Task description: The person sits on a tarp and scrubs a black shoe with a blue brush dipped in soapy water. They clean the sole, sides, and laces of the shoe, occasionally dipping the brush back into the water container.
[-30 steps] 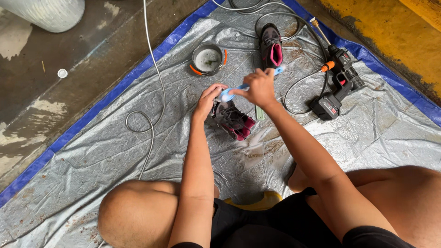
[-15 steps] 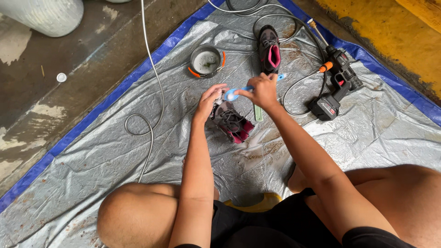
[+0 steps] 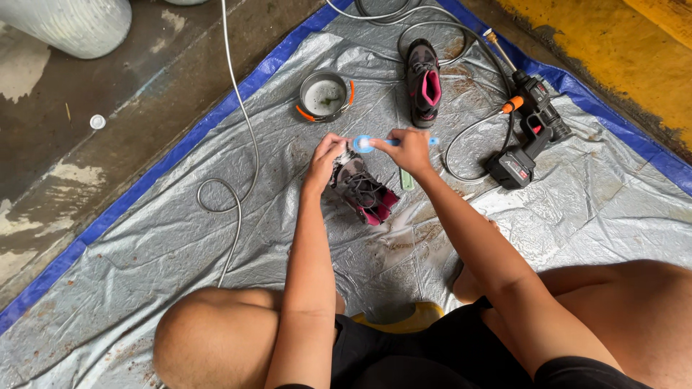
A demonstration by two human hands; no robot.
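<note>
Shoe (image 3: 362, 189) is on the silver tarp (image 3: 180, 238), abt mid-scene, just beyond my knees, toe end pointing near-right. My left hand (image 3: 326, 160) is clamped on the far end of it (heel/collar area afaict), fingers curled round the edge. My right hand (image 3: 409, 149) is closed round the handle of a small blue brush (image 3: 375, 143), w/ the round head sitting right over the far end of the shoe, btw the two hands. Can't tell if the bristles actually touch.

Handling, my guess only: light thing, soft upper that'll squash if you squeeze it, sole prob stiffer. Looks wet + grimy so likely a bit slippery. I'd grab it by the heel or pinch the sole edge rather than the mesh, and steady it w/ one hand bc it'll skid on that tarp. Laces are floppy, no good as a grip.

Looks: dark grey/black upper, dark laces crossing the top, bright pink lining and pink bits at the near-right end. Muddy-ish, esp the far end.

Other stuff: its twin (image 3: 423, 81) sits further away, upright, pink inside showing. Left of that a small round pot w/ orange handles (image 3: 324, 95). Right side has a black cordless sprayer (image 3: 530, 130) w/ a grey hose (image 3: 241, 137) looping off far and left. A thin green thing (image 3: 407, 180) lies just right of the shoe, too small to ID.
</note>
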